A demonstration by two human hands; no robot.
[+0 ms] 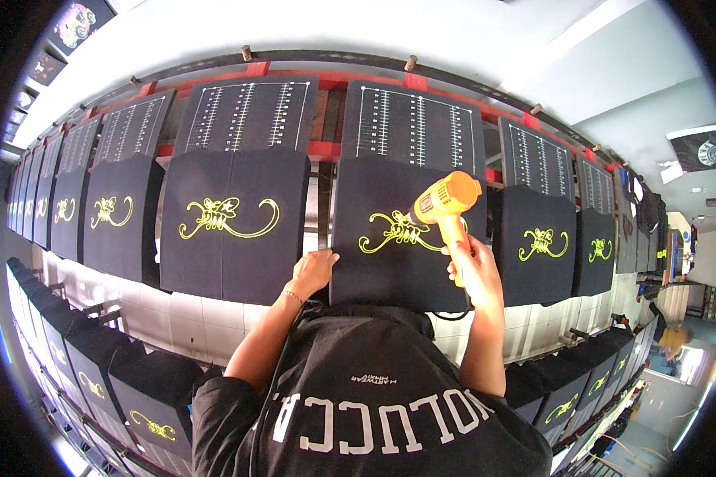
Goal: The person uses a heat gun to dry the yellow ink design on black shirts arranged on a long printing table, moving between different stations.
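My right hand grips the handle of an orange heat gun, whose nozzle points down-left at a yellow-green swirl print on a black fabric panel straight ahead. My left hand lies flat on that panel's lower left edge with its fingers spread. A thin bracelet shows on the left wrist. My black hooded top with white lettering fills the lower middle of the view.
More black panels with the same print, such as one on the left and another on the right, run along a red rail. Black boards with white ruled lines stand above them. A second row of panels curves below.
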